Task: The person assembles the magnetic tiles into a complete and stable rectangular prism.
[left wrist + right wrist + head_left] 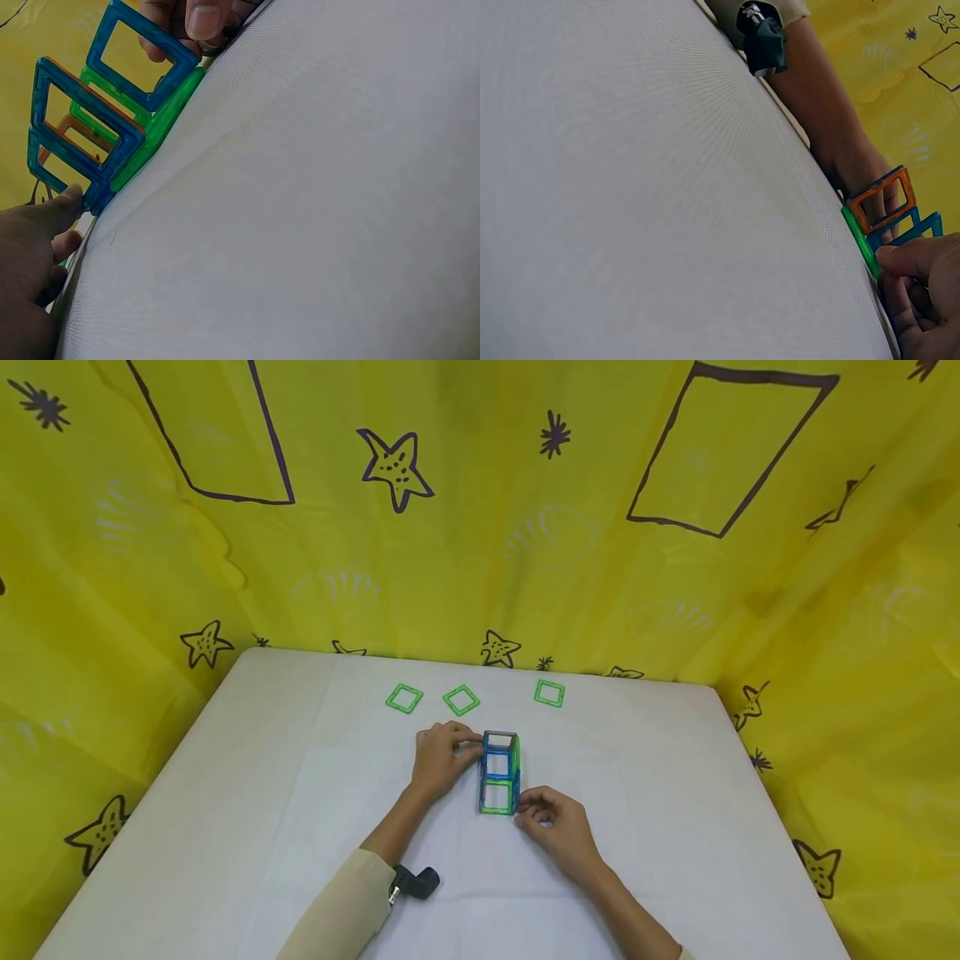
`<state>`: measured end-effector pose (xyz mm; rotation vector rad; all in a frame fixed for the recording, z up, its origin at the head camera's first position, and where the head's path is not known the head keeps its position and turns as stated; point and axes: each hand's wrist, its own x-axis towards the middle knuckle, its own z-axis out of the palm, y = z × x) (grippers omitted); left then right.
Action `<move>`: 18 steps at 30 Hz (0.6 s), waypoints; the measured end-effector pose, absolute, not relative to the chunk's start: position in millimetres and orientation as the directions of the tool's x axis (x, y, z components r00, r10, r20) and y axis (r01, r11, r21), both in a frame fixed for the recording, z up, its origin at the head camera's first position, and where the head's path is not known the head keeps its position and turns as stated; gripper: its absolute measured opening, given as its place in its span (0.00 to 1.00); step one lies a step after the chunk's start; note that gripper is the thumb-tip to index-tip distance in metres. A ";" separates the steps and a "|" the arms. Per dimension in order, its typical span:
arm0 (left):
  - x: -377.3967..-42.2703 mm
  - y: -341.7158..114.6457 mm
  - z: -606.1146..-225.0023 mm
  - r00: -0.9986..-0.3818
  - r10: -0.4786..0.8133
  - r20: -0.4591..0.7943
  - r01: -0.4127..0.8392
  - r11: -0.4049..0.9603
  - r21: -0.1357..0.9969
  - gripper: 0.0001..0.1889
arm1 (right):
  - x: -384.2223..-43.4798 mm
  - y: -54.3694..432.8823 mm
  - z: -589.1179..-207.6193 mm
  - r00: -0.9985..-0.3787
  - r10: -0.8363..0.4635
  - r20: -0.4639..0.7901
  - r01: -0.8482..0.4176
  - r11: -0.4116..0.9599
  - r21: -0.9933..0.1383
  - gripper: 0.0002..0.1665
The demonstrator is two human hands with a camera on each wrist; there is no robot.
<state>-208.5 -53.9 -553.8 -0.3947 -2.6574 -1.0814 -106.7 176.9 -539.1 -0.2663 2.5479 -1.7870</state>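
Translucent blue-green-orange plastic square-frame structure (498, 777); left hand (440, 760), right hand (561, 829) pinch edges. Head view, unlike right wrist's, shows three hollow green squares (468, 706).

Blue, green and orange tile structure (498, 779), yellow star-patterned curtain (465, 593)

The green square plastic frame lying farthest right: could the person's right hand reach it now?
Probably yes: the right hand holds the blue, green and orange plastic structure, but if it lets go, only white tabletop appears between the hand and that green frame.
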 end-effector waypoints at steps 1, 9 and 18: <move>-208.6 -54.2 -554.2 -0.934 0.157 0.320 0.335 0.691 0.640 0.10 | -106.7 177.0 -539.0 -0.985 -0.152 0.082 -0.129 0.330 -0.935 0.16; -208.9 -55.0 -555.0 -0.934 0.160 0.319 0.337 0.692 0.639 0.10 | -107.1 177.3 -539.5 -0.982 -0.169 0.090 -0.143 0.332 -0.932 0.16; -206.5 -54.3 -553.4 -0.931 0.155 0.329 0.341 0.688 0.640 0.10 | -108.7 178.6 -539.0 -0.978 -0.194 0.072 -0.128 0.298 -0.946 0.18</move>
